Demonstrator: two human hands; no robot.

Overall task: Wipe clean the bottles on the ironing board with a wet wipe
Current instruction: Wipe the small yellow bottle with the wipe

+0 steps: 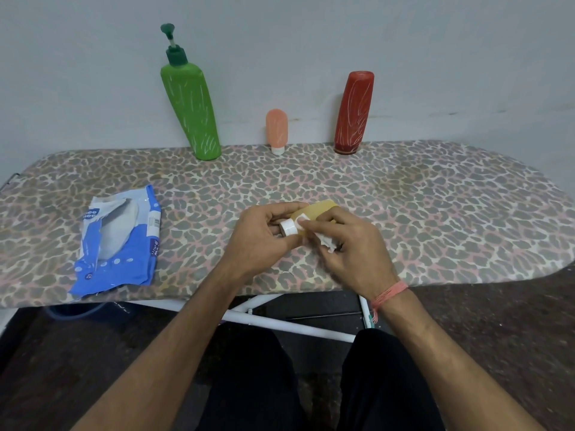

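Observation:
A small yellow bottle [317, 209] with a white cap lies tilted above the ironing board [435, 206], cap toward me. My left hand [263, 237] grips its cap end. My right hand [351, 244] pinches a crumpled white wet wipe [328, 242] against the bottle's side, near the cap. Along the wall stand a tall green pump bottle [193, 113], a small orange tube [277, 129] on its white cap, and a dark red bottle [354, 110] resting upside down.
An open blue and white wet wipe packet [121, 241] lies on the board's left part. The board has a leopard-print cover and a white metal frame [280, 321] below its near edge. My legs in dark trousers are under the board.

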